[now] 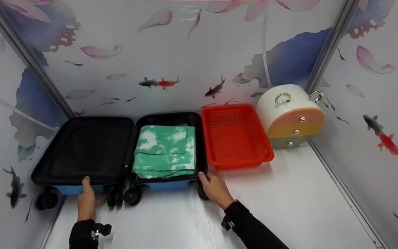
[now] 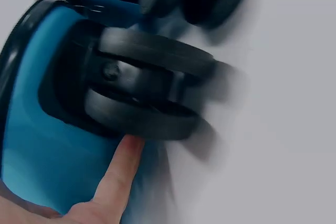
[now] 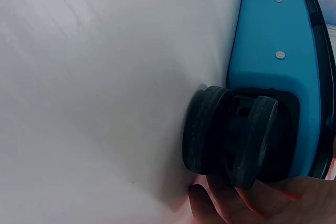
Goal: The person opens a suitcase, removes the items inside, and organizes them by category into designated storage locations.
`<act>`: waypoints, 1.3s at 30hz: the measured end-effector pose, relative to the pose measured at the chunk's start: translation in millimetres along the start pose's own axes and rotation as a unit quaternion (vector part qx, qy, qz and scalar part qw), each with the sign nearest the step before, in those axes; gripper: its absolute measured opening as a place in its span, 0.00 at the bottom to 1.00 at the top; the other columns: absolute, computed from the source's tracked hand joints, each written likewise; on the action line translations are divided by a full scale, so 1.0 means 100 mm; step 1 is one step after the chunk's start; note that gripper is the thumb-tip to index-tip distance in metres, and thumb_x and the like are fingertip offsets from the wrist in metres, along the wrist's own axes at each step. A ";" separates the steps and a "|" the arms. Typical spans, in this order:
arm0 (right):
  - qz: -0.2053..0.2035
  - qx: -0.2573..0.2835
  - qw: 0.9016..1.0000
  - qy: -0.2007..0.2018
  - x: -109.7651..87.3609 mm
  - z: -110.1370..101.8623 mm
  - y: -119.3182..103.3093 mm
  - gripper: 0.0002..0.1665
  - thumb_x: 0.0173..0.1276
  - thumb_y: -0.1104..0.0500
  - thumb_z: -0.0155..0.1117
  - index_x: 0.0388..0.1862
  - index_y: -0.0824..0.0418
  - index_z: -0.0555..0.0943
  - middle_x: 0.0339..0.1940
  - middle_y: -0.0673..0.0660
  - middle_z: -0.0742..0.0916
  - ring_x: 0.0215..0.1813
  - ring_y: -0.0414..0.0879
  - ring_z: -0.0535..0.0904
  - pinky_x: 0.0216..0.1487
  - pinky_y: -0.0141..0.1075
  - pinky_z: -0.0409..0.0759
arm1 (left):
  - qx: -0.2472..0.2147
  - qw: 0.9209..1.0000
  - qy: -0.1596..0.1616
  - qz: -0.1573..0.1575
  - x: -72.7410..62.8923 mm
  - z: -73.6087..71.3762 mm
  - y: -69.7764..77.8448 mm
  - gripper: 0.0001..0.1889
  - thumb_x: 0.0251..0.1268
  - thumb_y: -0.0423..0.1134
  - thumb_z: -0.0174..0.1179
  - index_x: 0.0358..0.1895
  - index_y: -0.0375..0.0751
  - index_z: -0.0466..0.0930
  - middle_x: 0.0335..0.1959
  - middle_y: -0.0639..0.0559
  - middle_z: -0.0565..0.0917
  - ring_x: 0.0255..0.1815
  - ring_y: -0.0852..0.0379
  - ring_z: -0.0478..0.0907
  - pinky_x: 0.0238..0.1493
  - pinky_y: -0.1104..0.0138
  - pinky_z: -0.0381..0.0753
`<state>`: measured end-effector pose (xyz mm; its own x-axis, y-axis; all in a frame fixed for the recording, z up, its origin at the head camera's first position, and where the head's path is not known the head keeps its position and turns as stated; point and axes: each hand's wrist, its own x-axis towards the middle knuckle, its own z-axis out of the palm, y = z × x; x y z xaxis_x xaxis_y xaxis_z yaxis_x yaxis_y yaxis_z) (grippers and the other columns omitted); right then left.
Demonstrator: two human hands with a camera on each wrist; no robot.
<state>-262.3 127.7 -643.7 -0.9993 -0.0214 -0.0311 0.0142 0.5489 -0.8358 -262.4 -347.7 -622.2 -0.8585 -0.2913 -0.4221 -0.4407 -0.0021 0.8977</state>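
Note:
An open blue suitcase [image 1: 169, 186] with a black lining lies flat, its two halves side by side. Folded green-and-white tie-dye cloth [image 1: 166, 152] fills the right half; the left half shows only its dark lining [image 1: 85, 152]. My left hand [image 1: 87, 204] grips the front edge of the left half, thumb over the rim. In the left wrist view, one finger [image 2: 118, 174] extends along the blue shell beside a double caster wheel [image 2: 152, 51]. My right hand [image 1: 216, 188] holds the front right corner of the right half, its fingers curled by another caster wheel [image 3: 257, 142].
A red plastic basket [image 1: 237, 162] stands right beside the suitcase. Behind it to the right is a white rounded box [image 1: 282, 98] with colored drawers and ring handles. Printed panels [image 1: 185, 55] with fish and petals wall in the white surface [image 1: 288, 207].

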 end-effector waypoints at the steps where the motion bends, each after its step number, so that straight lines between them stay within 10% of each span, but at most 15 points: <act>1: -0.001 0.000 1.000 0.000 0.00 0.00 0.00 0.38 0.89 0.31 0.48 0.74 0.58 0.83 0.67 0.68 0.89 0.68 0.64 0.86 0.72 0.63 0.80 | 0.015 1.000 0.004 0.000 -0.01 -0.01 -0.01 0.67 0.71 0.88 0.31 0.90 0.33 0.27 0.93 0.31 0.33 0.92 0.28 0.45 0.92 0.38 0.45; 4: -0.003 -0.001 1.000 0.000 0.01 0.01 0.02 0.38 0.88 0.29 0.47 0.68 0.56 0.85 0.63 0.66 0.91 0.66 0.62 0.88 0.70 0.62 0.82 | 0.097 0.994 0.041 0.004 -0.02 -0.06 -0.03 0.71 0.68 0.90 0.26 0.85 0.21 0.56 0.83 0.24 0.68 0.83 0.29 0.70 0.86 0.38 0.61; 7: 0.002 -0.003 1.000 0.001 0.00 0.02 0.03 0.41 0.88 0.27 0.45 0.72 0.56 0.83 0.67 0.66 0.89 0.69 0.63 0.86 0.72 0.62 0.81 | 0.203 0.973 0.101 0.047 -0.05 -0.08 -0.02 0.64 0.74 0.86 0.26 0.52 0.22 0.89 0.38 0.32 0.94 0.41 0.34 0.92 0.57 0.47 0.83; 10: 0.001 -0.012 1.000 0.001 -0.02 0.00 0.03 0.43 0.88 0.27 0.45 0.77 0.57 0.81 0.66 0.67 0.90 0.69 0.63 0.86 0.73 0.62 0.80 | 0.290 0.921 0.208 0.153 -0.13 0.01 0.05 0.46 0.86 0.73 0.38 0.20 0.39 0.84 0.14 0.50 0.79 0.17 0.48 0.76 0.26 0.58 0.69; 13: -0.016 -0.052 0.999 -0.001 -0.05 -0.07 0.01 0.40 0.89 0.28 0.45 0.60 0.59 0.87 0.43 0.61 0.90 0.51 0.56 0.88 0.58 0.55 0.85 | 0.323 0.851 0.283 0.302 -0.23 0.24 0.19 0.32 0.87 0.54 0.54 0.17 0.43 0.72 0.14 0.48 0.70 0.16 0.49 0.66 0.22 0.60 0.60; 17: -0.096 -0.122 0.987 0.041 -0.13 -0.26 -0.07 0.31 0.89 0.35 0.53 0.30 0.52 0.83 0.23 0.47 0.76 0.32 0.42 0.76 0.38 0.39 0.76 | 0.351 0.777 0.224 0.473 -0.34 0.66 0.35 0.17 0.81 0.42 0.66 0.28 0.40 0.86 0.23 0.44 0.84 0.25 0.44 0.77 0.34 0.54 0.72; 22: -0.238 -0.205 0.938 0.147 -0.07 -0.60 -0.10 0.12 0.83 0.53 0.68 0.40 0.55 0.93 0.34 0.50 0.88 0.40 0.45 0.80 0.44 0.37 0.81 | 0.388 0.721 0.094 0.566 -0.40 1.19 0.30 0.08 0.76 0.43 0.73 0.38 0.43 0.92 0.35 0.46 0.90 0.40 0.41 0.84 0.45 0.51 0.75; 25: -0.241 -0.241 0.925 0.166 0.06 -0.80 0.02 0.11 0.80 0.53 0.71 0.50 0.58 0.92 0.44 0.55 0.89 0.48 0.53 0.80 0.53 0.45 0.78 | 0.397 0.722 0.057 0.564 -0.38 1.40 0.18 0.10 0.77 0.46 0.73 0.38 0.45 0.93 0.36 0.48 0.90 0.40 0.43 0.83 0.45 0.52 0.76; 34: -0.199 -0.294 0.930 0.094 0.23 -0.94 0.44 0.20 0.83 0.44 0.68 0.59 0.58 0.87 0.52 0.60 0.88 0.58 0.61 0.80 0.69 0.62 0.70 | 0.381 0.799 0.006 0.466 -0.29 1.50 0.06 0.15 0.80 0.53 0.69 0.32 0.53 0.88 0.35 0.52 0.85 0.44 0.48 0.78 0.55 0.51 0.74; 39: -0.213 -0.279 0.933 0.084 0.18 -0.93 0.47 0.17 0.82 0.46 0.68 0.57 0.56 0.86 0.49 0.58 0.86 0.54 0.59 0.79 0.62 0.56 0.72 | 0.388 0.810 -0.025 0.440 -0.30 1.46 0.07 0.18 0.83 0.55 0.65 0.28 0.59 0.83 0.33 0.58 0.81 0.42 0.53 0.74 0.52 0.56 0.68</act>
<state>-282.8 230.6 -633.1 -0.9017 -0.2321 0.3647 -0.3598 0.8705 -0.3357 -277.8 -198.9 -621.7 -0.9306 0.1850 0.3160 0.3314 0.7926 0.5119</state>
